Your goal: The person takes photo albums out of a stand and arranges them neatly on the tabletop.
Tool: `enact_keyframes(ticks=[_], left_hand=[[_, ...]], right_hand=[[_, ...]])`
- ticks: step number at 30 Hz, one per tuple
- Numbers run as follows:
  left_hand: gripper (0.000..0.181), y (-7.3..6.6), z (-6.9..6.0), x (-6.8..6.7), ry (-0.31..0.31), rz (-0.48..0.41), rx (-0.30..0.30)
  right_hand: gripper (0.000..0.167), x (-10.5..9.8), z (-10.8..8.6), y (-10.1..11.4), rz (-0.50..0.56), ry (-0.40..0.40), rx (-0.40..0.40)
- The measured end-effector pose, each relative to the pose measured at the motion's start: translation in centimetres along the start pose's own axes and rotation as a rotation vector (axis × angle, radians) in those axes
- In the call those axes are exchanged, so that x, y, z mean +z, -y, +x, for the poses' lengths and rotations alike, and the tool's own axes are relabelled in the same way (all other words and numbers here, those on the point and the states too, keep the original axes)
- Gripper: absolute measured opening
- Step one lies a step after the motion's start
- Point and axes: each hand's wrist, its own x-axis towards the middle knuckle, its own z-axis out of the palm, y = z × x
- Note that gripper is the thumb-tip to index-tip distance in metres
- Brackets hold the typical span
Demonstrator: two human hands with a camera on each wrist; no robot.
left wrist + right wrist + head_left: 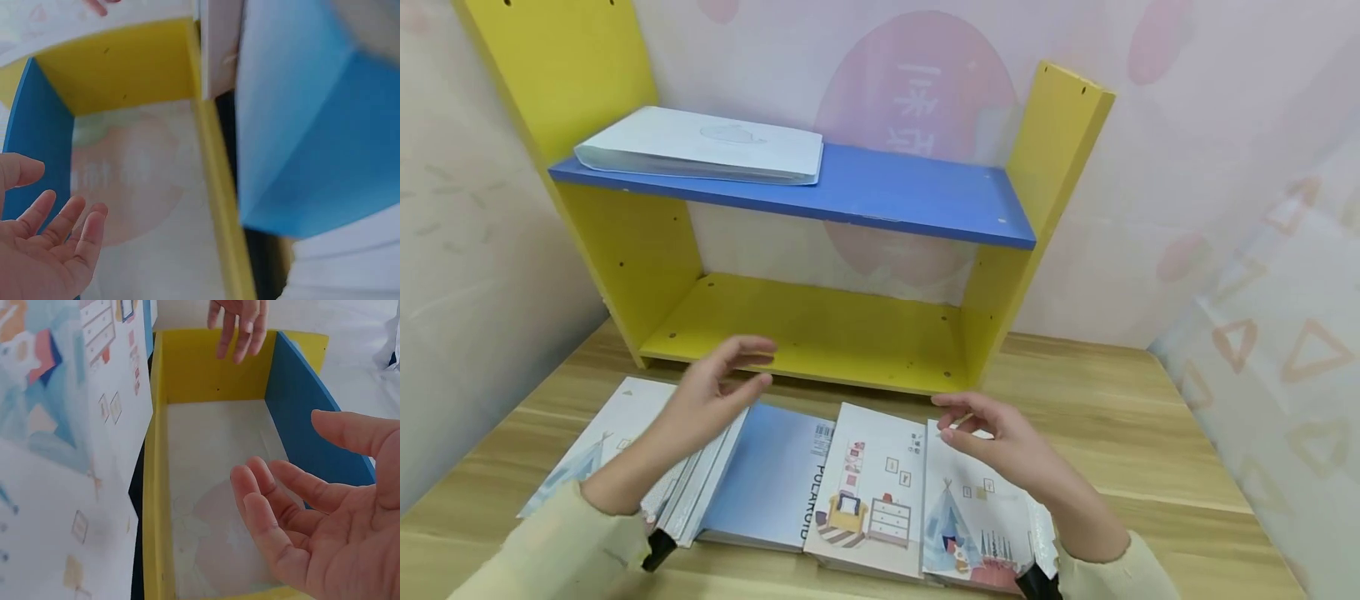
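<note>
My left hand [711, 400] hovers above the books at the left, its fingers loosely bent and holding nothing. Over the rightmost book my right hand [1000, 437] is raised with relaxed fingers, also holding nothing. Below lie a blue book marked POLAROID [767, 475], a white book with a sofa-and-drawers picture [876, 492], and a white book with a tent picture [966, 517]. Several white books [625, 417] overlap at the far left, partly hidden by my left forearm. The left wrist view shows the left palm [44, 262]; the right wrist view, the right palm [337, 531].
Behind the books stands a yellow shelf unit [820, 333] with a blue middle board [917, 187]. A white album [715, 142] lies flat on the board's left part. The wooden table [1135, 433] extends to the right; patterned cloth walls [1262, 275] surround it.
</note>
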Motion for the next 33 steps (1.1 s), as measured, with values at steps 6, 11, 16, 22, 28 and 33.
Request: enact_keyframes(ticks=[6, 11, 16, 22, 28, 33], left_hand=[[0.035, -0.3, 0.9, -2.9, -0.092, 0.03, 0.046], [0.034, -0.2, 1.2, -4.2, -0.148, 0.051, 0.079], [0.032, 0.1, 1.5, -5.2, -0.191, 0.062, 0.097], [0.033, 0.0, 1.9, -6.8, -0.26, 0.099, 0.08], [0.034, -0.7, 2.2, -8.8, -0.33, 0.139, 0.025], [0.032, -1.2, 2.5, -10.1, -0.376, 0.118, 0.061]], right_hand=[[0.041, 0.3, 1.2, 1.2, 0.038, 0.022, -0.027], [0.04, -0.1, 1.9, 2.2, 0.054, 0.005, -0.046], [0.037, -0.8, 2.8, 3.1, 0.054, -0.063, -0.063], [0.033, -1.2, 3.9, 4.4, 0.095, -0.142, -0.093], [0.031, -1.5, 5.0, 5.6, 0.128, -0.197, -0.137], [0.031, -1.5, 5.5, 6.8, 0.144, -0.203, -0.154]])
